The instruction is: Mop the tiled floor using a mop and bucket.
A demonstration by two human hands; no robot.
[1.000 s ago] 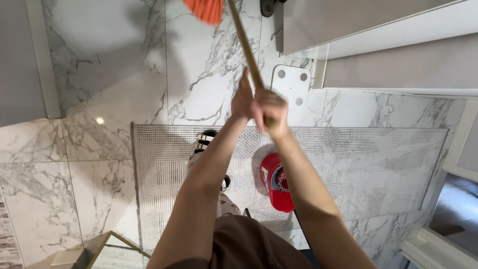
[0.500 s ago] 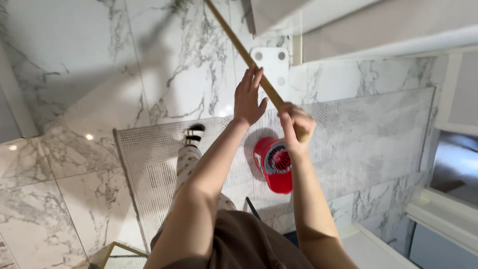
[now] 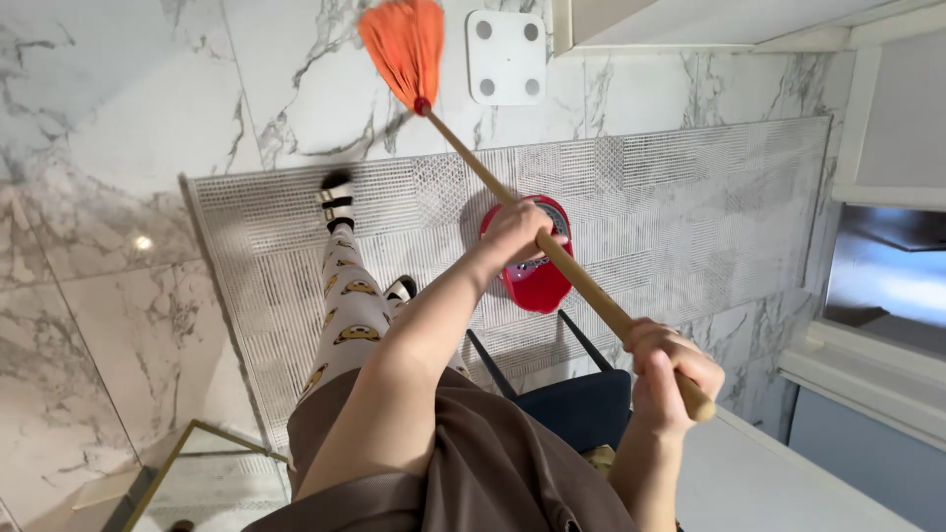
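My left hand [image 3: 514,232] and right hand [image 3: 668,372] both had their fingers wrapped around the wooden mop handle [image 3: 552,251], its orange mop head [image 3: 405,44] resting on the far marble floor [image 3: 118,128] beyond the grey rug [image 3: 690,197], near the white bathroom scale [image 3: 506,57], the red bucket [image 3: 532,266] between.

The mop's handle [image 3: 552,251] looks like smooth, matt wood of a light tan, and its head [image 3: 404,44] is a tuft of soft orange fibre or cloth strands. The floor [image 3: 118,118] is polished white marble-look tile with grey veins, glossy enough to throw back a spot of light, while the rug [image 3: 690,207] on it is a matt, woven grey-white textile with a rough grid texture. The red bucket [image 3: 532,271] and the white scale [image 3: 506,57] both look like smooth plastic, the bucket slightly shiny.
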